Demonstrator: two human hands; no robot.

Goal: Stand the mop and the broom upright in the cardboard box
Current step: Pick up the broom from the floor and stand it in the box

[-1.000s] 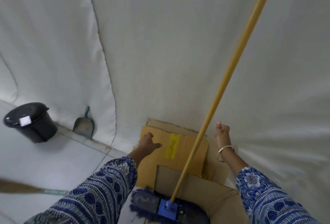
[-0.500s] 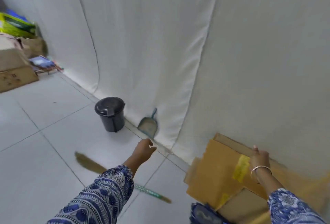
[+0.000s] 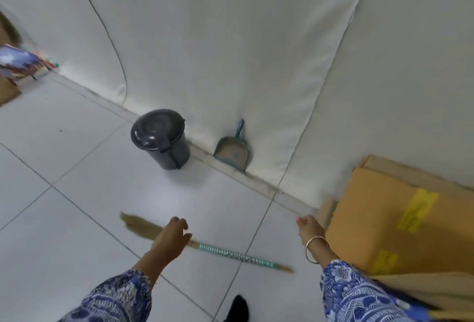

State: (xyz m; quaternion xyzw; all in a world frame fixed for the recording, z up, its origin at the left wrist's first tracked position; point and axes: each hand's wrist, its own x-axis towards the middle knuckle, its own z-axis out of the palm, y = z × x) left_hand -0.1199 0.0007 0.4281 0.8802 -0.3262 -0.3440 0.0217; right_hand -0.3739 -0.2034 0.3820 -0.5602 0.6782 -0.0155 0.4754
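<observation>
A grass broom (image 3: 205, 244) lies flat on the pale tiled floor (image 3: 64, 168), its straw-coloured brush end pointing left and its green-and-white wrapped handle running right toward a bare tip. The person's left hand (image 3: 170, 241) hangs over the point where brush meets handle, fingers spread and loosely curved; it covers that stretch of the broom, and whether palm or fingers touch it cannot be told. The right hand (image 3: 309, 228), a thin bangle (image 3: 316, 249) on its wrist, is held empty and relaxed in the air just beside the cardboard box (image 3: 384, 219), fingers loose; motion blur softens its outline. Both forearms wear blue patterned sleeves (image 3: 359, 296), cut off by the lower edge.

The box stands at the right against a white fabric backdrop (image 3: 230, 39), a yellow label (image 3: 416, 210) on its side too blurred to read. Its opening falls outside the frame at lower right, so its contents cannot be made out; no mop is visible.

Along the foot of the backdrop a dark lidded pedal bin (image 3: 161, 138) stands on the tiles, and near it a blue-green dustpan (image 3: 233, 153) leans upright, handle up. A dark shoe tip (image 3: 238, 307) shows at the bottom edge. At far left, a blurred patterned object and a corner of brown cardboard are clipped by the frame.
</observation>
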